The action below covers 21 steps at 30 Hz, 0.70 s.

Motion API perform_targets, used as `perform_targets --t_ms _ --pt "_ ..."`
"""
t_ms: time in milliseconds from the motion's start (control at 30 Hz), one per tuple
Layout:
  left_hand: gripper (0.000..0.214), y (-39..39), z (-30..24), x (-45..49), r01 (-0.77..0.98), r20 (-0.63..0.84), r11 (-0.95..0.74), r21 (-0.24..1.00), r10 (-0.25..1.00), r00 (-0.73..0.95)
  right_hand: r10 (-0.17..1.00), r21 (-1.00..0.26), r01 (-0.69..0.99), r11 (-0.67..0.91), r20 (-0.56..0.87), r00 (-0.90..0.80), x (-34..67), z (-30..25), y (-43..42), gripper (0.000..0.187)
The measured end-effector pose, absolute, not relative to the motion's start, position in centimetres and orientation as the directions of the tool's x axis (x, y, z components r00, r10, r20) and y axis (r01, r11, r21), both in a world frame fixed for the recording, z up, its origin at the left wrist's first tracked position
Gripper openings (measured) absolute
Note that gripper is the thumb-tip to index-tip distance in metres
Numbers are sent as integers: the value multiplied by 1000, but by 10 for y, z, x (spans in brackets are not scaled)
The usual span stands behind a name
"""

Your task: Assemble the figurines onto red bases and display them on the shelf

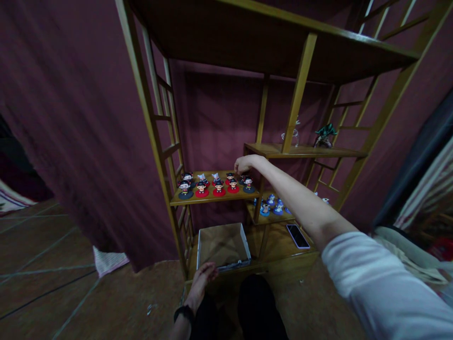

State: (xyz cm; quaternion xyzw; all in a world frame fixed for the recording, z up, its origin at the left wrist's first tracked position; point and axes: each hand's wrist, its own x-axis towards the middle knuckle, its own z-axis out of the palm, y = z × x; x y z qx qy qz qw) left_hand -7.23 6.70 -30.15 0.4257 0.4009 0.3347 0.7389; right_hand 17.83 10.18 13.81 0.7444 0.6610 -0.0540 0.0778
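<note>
My right hand (242, 164) reaches out to the wooden shelf (208, 199), fingers pinched together over a small figurine in the back row. Several small figurines (219, 188) with black hair stand on red and dark round bases in two rows on that shelf. What the fingertips hold is hidden. My left hand (202, 279) rests low near the floor, fingers loosely extended, touching the front edge of an open white cardboard box (222, 245). A dark band is on the left wrist.
A wooden rack (297, 94) stands against maroon curtains. Blue-based figurines (272, 204) sit on a lower right shelf. A phone (297, 235) lies on the bottom board. A green figure (324, 134) and a clear one (294, 134) stand on the upper right shelf. Tiled floor lies left.
</note>
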Motion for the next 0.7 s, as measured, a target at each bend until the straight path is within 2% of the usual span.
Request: perform_targets --t_ms 67,133,200,267,533,700 --pt "41 67 -301 -73 -145 -302 402 904 841 450 994 -13 996 -83 -76 82 175 142 99 37" --pt "42 66 -300 -73 -142 -302 398 906 845 440 999 -105 994 33 5 -33 168 142 94 35" --pt "42 65 -300 -73 -145 -303 399 906 847 438 982 -208 959 191 39 -187 158 137 88 34" --pt "41 64 -301 -73 -149 -299 398 905 846 442 959 -251 926 281 46 -279 147 130 84 36" --pt "38 63 -306 -74 -174 -267 374 911 856 442 952 -64 950 307 23 -306 127 104 89 35" --pt "40 64 -308 -74 -184 -265 372 910 862 433 969 -69 966 247 31 -246 127 101 94 34"
